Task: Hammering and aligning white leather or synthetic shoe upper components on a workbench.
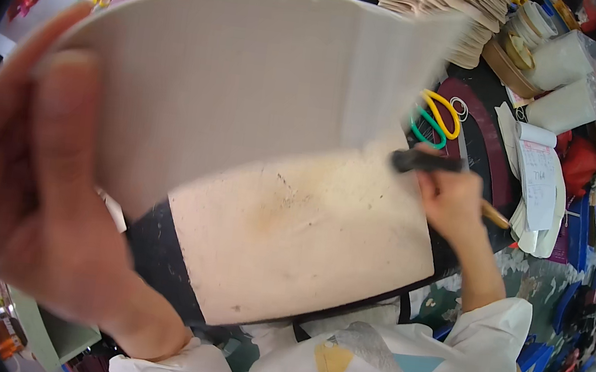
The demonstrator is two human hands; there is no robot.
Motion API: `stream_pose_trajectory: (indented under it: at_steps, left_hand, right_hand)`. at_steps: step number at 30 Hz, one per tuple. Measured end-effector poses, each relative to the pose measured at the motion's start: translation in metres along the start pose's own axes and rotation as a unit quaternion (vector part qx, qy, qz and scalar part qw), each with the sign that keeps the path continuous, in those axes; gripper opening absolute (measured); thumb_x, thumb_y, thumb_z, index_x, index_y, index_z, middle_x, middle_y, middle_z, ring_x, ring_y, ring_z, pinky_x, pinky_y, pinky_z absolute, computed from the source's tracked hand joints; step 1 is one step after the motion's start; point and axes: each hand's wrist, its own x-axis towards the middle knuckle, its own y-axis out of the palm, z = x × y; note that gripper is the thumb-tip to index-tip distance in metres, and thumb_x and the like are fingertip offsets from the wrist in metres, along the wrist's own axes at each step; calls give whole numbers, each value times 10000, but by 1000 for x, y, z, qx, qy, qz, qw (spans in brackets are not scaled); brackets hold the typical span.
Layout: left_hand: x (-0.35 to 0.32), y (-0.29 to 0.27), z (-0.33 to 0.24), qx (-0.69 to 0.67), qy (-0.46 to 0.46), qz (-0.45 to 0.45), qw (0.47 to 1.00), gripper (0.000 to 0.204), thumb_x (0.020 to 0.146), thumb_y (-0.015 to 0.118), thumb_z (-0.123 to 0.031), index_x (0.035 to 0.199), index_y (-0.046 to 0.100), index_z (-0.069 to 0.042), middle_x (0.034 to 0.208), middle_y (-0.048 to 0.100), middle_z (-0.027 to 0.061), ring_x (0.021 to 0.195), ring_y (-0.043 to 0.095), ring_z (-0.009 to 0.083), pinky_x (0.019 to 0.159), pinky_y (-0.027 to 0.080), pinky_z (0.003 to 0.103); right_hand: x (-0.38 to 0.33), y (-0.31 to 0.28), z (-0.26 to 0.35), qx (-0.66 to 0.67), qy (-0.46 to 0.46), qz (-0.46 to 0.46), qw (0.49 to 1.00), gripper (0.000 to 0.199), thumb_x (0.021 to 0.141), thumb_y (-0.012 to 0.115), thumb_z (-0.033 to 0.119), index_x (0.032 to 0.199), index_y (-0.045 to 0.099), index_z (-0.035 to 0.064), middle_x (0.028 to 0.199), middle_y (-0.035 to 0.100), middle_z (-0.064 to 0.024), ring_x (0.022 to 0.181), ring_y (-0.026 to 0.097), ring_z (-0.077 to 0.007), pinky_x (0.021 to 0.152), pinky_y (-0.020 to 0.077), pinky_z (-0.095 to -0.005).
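Close to the camera, a large pale sheet piece (251,83) with a curved, notched edge is raised in my left hand (53,178). The thumb presses on its face and the fingers go behind it, partly hidden. My right hand (452,205) is closed round a hammer (427,162) with a black head. The end of its wooden handle sticks out below the hand. Beneath both hands lies a pale, worn square board (296,260), its far part covered by the raised sheet.
Yellow-handled scissors (446,119) and a green-handled pair (431,134) lie beyond my right hand. A stack of pale cut pieces (447,3) stands at the far right. Near it are tape rolls (534,22), plastic-wrapped rolls (564,107) and a written notepad (537,174).
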Motion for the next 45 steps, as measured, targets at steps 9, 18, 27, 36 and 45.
stream_pose_trajectory:
  at_steps: [9,18,27,36,45]
  left_hand:
    - [-148,30,91,-67,-386,318,863,216,838,792,-143,985,761,12,797,695,31,690,588,78,608,483,248]
    - [-191,42,89,106,-187,259,942,194,764,838,-77,909,728,-9,804,667,78,650,600,160,595,490,272]
    - [-197,28,105,103,43,304,946,305,699,747,46,1001,723,7,856,612,100,737,596,242,612,507,326]
    - [-197,16,107,71,45,320,944,411,615,696,54,1025,686,86,913,586,132,771,591,263,643,514,337]
    - [-202,9,100,109,3,329,938,394,652,674,60,1043,712,30,894,589,118,776,572,258,658,504,337]
  right_hand:
    - [31,-70,-23,-35,37,-153,987,207,876,751,184,994,738,15,828,727,-165,767,724,-286,684,543,-350]
    - [40,26,100,136,-199,72,968,288,655,738,59,922,630,47,698,577,-46,629,628,-252,510,483,-384]
    - [51,29,108,93,-204,159,961,434,681,772,0,1101,715,92,761,636,-61,644,637,-270,555,501,-364]
    - [55,32,114,84,-224,171,956,446,677,731,-50,1106,714,69,815,666,-72,655,634,-268,565,505,-358]
    - [57,35,116,74,-219,127,965,494,677,705,-73,1152,708,63,732,601,-73,618,606,-279,544,475,-361]
